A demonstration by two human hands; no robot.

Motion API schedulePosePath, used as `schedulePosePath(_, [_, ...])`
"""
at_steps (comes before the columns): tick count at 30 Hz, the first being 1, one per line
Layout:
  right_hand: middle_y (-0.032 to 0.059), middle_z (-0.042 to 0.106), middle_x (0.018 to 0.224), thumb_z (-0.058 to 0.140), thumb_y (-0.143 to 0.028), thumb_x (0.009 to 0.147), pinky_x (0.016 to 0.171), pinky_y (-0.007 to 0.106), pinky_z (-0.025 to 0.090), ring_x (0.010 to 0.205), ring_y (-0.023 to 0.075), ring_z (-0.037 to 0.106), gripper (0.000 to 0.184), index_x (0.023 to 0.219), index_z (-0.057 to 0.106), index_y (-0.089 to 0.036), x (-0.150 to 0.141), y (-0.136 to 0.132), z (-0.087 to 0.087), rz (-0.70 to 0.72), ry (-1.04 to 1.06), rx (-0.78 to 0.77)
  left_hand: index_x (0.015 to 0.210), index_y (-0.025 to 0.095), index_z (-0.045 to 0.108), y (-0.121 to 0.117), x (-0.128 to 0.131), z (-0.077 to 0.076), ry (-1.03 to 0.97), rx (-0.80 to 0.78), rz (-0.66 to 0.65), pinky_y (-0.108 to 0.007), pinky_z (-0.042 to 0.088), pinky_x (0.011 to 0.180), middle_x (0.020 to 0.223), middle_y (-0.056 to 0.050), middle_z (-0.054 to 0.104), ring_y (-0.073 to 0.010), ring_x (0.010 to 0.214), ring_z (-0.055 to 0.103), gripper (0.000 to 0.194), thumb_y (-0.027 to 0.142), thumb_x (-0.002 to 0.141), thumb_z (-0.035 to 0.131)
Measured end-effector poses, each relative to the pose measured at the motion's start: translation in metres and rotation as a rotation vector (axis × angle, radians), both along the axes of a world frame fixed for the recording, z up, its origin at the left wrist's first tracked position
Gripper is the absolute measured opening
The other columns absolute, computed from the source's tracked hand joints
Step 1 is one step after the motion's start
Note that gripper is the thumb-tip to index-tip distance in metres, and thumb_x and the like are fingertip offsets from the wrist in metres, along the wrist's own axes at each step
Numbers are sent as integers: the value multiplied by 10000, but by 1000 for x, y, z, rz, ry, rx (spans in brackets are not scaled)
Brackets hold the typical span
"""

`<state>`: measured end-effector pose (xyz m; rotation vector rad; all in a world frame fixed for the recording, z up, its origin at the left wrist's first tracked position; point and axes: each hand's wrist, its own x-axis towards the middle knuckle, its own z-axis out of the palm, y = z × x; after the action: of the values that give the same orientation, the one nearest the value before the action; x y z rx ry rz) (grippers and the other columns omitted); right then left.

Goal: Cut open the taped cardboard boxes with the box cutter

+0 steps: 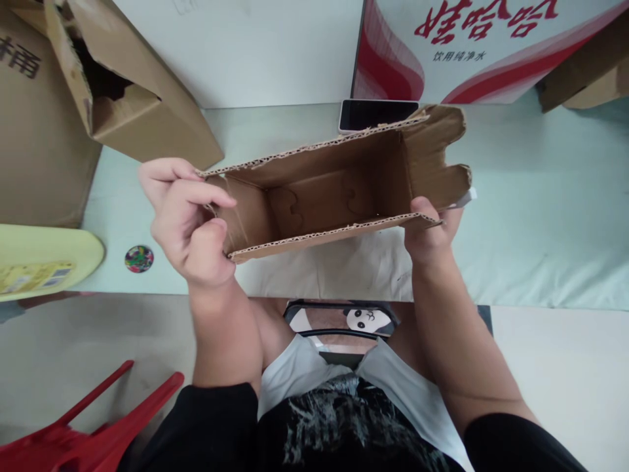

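- Left hand (189, 223): clamped on left end of carton (329, 160), fingers curled over rim.
- Right hand (432, 229): gripping near right corner, thumb on top.
- Forearms (221, 334) reach forward.

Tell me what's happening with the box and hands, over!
Left hand gripping one end. Right hand gripping the other. Open-topped cardboard box held between them. Smartphone partly hidden behind it.

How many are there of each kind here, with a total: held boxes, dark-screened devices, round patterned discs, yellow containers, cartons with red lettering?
Held open cardboard box, in left hand and right hand: 1
Dark-screened device: 1
Round patterned disc: 1
Yellow container: 1
Carton with red lettering: 1
Total: 5
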<state>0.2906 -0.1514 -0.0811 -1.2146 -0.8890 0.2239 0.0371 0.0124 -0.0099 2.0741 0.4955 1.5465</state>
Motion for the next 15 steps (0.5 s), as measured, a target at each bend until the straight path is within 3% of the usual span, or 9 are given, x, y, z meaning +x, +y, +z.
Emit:
schedulePosePath(4, [-3,599,832,671,-602,890,1104,569,535,912,237,683,380,1116,647,-298,-1,-1,0,-15,-12,10,1156,302,782,-1,-6,0,126,-39,-21,-594,334,1210,948,-64,362,-272,1051,479,515,638,824,575])
schedulePosePath(8, [5,603,861,677,-607,885,1107,558,532,1043,256,678,381,1112,646,-303,0,-2,-1,-23,-21,3,1260,336,748,2,-9,-4,145,-96,-10,-595,307,1241,1068,-62,468,-289,1133,507,625,732,811,568])
schedulePosePath(12, [16,613,882,676,-615,880,1127,571,517,1177,284,655,383,1096,630,-302,0,-2,0,-29,-31,-1,1399,290,663,8,-10,-8,168,2,-80,-594,334,1221,1178,-48,538,-304,1261,531,631,651,900,521])
schedulePosePath(15, [30,634,943,671,-661,862,1131,584,508,1220,301,642,422,1063,621,-293,0,-2,-1,-42,-33,-23,1376,234,680,9,-8,-11,157,-26,-96,-625,357,1213,1185,-56,592,-313,1264,569,582,600,946,537])
